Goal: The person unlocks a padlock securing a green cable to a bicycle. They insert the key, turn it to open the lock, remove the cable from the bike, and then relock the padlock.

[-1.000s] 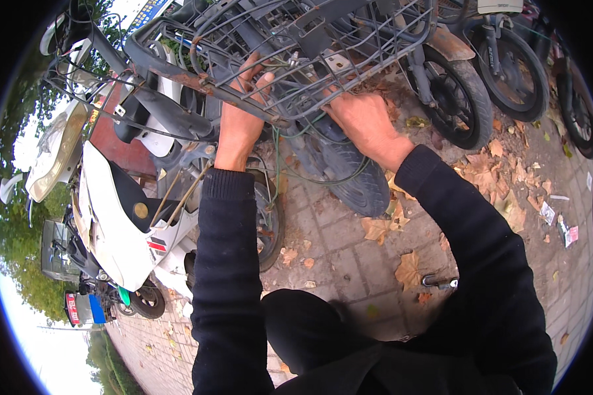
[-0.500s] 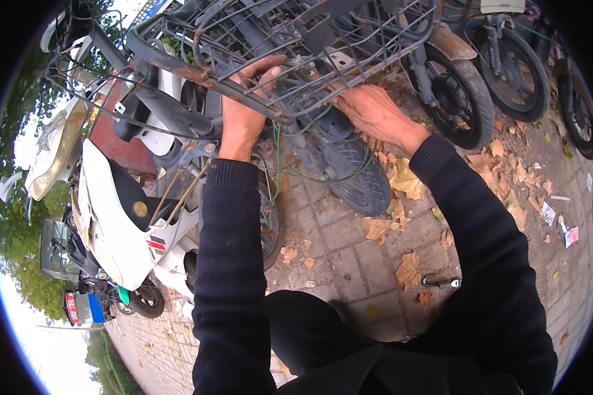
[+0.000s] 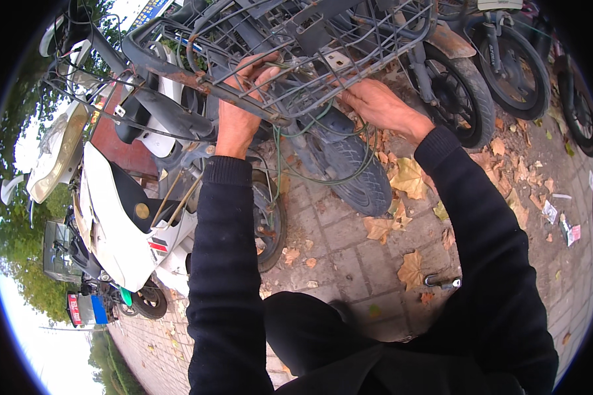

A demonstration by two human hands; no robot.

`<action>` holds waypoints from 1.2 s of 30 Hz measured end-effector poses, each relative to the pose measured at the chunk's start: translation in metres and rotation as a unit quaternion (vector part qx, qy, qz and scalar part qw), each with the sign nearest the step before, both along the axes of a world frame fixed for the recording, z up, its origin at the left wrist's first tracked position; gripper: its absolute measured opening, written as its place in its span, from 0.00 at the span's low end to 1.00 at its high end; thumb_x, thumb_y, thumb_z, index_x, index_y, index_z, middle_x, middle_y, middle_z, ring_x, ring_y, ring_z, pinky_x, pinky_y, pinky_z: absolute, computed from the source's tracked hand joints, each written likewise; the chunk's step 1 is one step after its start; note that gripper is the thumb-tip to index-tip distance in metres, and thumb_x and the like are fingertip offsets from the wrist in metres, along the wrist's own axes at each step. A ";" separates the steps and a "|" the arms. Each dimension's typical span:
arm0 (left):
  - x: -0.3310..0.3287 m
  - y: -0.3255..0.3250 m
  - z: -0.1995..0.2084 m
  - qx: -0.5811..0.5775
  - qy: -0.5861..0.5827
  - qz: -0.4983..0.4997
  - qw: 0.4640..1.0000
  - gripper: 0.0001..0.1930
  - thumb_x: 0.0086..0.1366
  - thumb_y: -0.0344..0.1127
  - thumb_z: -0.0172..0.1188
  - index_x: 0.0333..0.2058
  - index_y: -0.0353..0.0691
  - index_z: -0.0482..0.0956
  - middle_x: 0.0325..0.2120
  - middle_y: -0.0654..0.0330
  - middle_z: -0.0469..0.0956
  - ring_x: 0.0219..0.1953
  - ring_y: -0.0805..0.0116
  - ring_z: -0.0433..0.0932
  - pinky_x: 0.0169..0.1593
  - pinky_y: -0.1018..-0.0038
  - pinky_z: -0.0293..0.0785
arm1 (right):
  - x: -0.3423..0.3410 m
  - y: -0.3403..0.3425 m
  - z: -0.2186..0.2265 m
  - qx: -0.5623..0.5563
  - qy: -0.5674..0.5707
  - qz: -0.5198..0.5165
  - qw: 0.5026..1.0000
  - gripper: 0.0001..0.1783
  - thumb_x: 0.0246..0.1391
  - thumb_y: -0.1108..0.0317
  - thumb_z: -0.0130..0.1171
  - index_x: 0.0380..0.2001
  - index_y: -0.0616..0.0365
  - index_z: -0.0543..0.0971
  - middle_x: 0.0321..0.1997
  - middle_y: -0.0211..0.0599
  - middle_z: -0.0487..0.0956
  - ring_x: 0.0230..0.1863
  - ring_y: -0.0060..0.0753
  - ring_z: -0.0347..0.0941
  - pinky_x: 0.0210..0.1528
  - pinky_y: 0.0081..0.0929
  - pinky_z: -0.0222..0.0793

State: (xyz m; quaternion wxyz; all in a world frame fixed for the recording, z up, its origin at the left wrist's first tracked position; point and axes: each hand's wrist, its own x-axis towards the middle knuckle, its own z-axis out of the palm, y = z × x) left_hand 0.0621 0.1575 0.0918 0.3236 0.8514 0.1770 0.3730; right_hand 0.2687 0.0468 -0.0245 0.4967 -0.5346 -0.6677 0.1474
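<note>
A dark wire basket [image 3: 244, 105], rusty along its rim, is fixed on the front of a two-wheeler whose front tyre [image 3: 359, 174] shows below. Thin green cord [image 3: 278, 155] hangs in loose loops under the basket and runs up among its wires. My left hand [image 3: 240, 108] reaches in at the basket's near side, thumb and forefinger bent together at a strand of the cord. On the other side my right hand [image 3: 385, 108] is closed, its fingertips partly hidden behind the basket wires. What it grips does not show.
To the left stands a white scooter [image 3: 115, 217]. More parked two-wheelers, with a front wheel [image 3: 458, 95] close by, line the right. Dry leaves [image 3: 408, 178] and a small metal padlock-like object [image 3: 443, 282] lie on the paving [image 3: 342, 263]. Litter [image 3: 568, 230] lies farther right.
My right hand has shifted slightly right, away from the basket wires. The left hand has moved a little to the left and up, still at the cord.
</note>
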 end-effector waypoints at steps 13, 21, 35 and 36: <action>0.014 0.023 0.004 -0.033 0.051 -0.032 0.998 0.25 0.66 0.45 0.67 0.55 0.35 0.78 0.42 0.54 0.84 0.40 0.65 0.83 0.40 0.70 0.84 | -0.022 -0.018 0.030 -0.102 -0.025 0.081 0.991 0.19 0.68 0.62 0.49 0.55 0.63 0.71 0.27 0.48 0.77 0.37 0.56 0.75 0.43 0.51 0.67; 0.019 0.028 -0.005 -0.048 -0.007 -0.024 0.999 0.22 0.68 0.45 0.65 0.55 0.38 0.79 0.39 0.56 0.83 0.34 0.68 0.81 0.37 0.69 0.82 | -0.040 -0.013 0.029 -0.117 0.165 0.153 0.967 0.18 0.68 0.62 0.47 0.52 0.64 0.74 0.24 0.32 0.76 0.29 0.28 0.69 0.35 0.30 0.65; 0.017 0.027 -0.004 -0.018 0.035 -0.006 0.999 0.18 0.69 0.41 0.65 0.51 0.35 0.81 0.37 0.57 0.84 0.38 0.72 0.81 0.37 0.72 0.80 | -0.068 -0.007 0.022 -0.102 0.170 0.095 0.976 0.25 0.72 0.51 0.42 0.38 0.67 0.73 0.19 0.40 0.75 0.22 0.40 0.78 0.27 0.37 0.72; 0.017 0.028 -0.004 -0.025 0.035 -0.021 0.999 0.19 0.69 0.41 0.65 0.52 0.35 0.81 0.37 0.56 0.84 0.38 0.71 0.81 0.38 0.71 0.80 | -0.072 -0.007 0.022 -0.133 0.236 0.124 0.955 0.25 0.72 0.52 0.41 0.38 0.67 0.74 0.20 0.41 0.76 0.23 0.40 0.79 0.26 0.36 0.74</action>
